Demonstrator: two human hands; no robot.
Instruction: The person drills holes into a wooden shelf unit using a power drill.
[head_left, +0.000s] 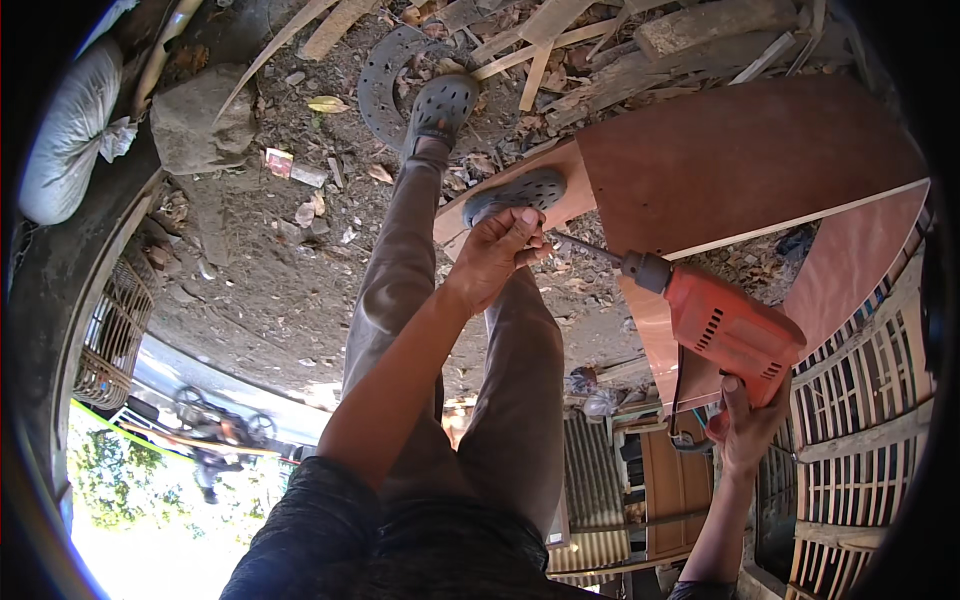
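Note:
My right hand (745,425) grips the handle of an orange-red power drill (735,325), which points up and to the left. A long thin bit (588,246) sticks out of its dark chuck (647,271). Close to the bit's tip, my left hand (497,255) has its fingers pinched together; whatever they hold is too small to make out. Beyond the hands lies a brown plywood panel (740,165) with a pale cut edge. One of my feet, in a grey clog (520,195), stands on the lighter board (570,175) at that panel's left side.
Scrap wood (700,50) is heaped at the far side. A large stone (205,120) and a tied white sack (75,135) sit at the left, above a woven cage (112,330). Bamboo slats (860,400) line the right. A motorcycle (225,415) shows at lower left.

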